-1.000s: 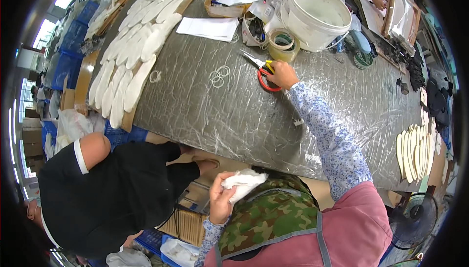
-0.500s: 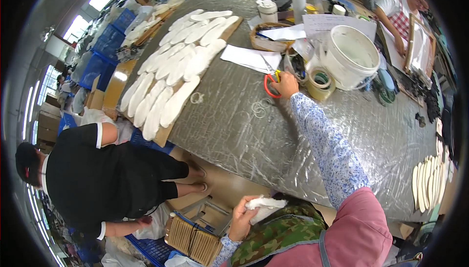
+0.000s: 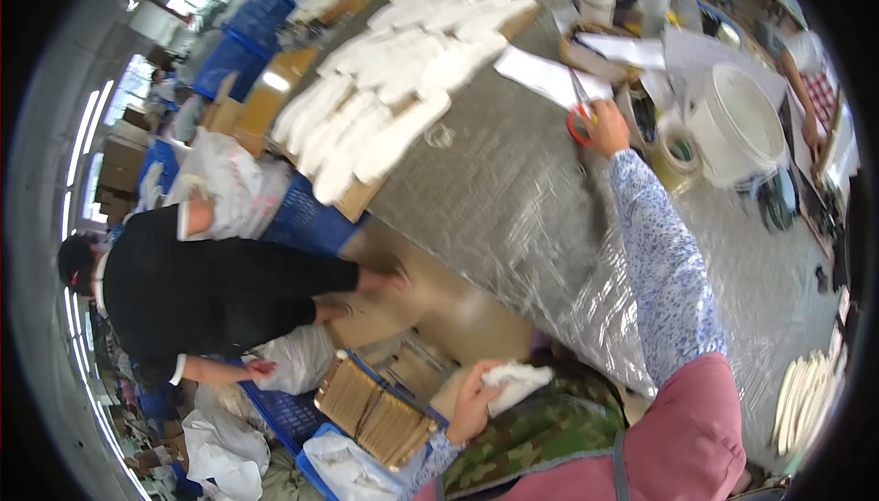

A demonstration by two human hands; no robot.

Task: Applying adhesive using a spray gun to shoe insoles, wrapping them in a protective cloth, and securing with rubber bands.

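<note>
My right hand (image 3: 608, 127) reaches far across the table, its fingers closed on the handles of a pair of scissors (image 3: 580, 120) with red and yellow grips. The metal blades point away over some white paper sheets (image 3: 536, 75). Close to my body, above a camouflage apron (image 3: 558, 423), my left hand (image 3: 473, 402) pinches a crumpled piece of white fabric (image 3: 515, 386). Beside my right hand stand a roll of tape (image 3: 679, 155) and a white bucket (image 3: 737, 125).
Many white padded strips (image 3: 394, 52) lie on a board at the table's left. Thin cream strips (image 3: 806, 400) lie at the right edge. A person in black (image 3: 211, 286) bends beside the table at left, near a bundle of brown slats (image 3: 375, 409) and a blue crate (image 3: 284, 423).
The view has swung left, so the table things sit farther right. My right hand has closed more fully around the scissors' handles. My left hand still holds the white fabric.
</note>
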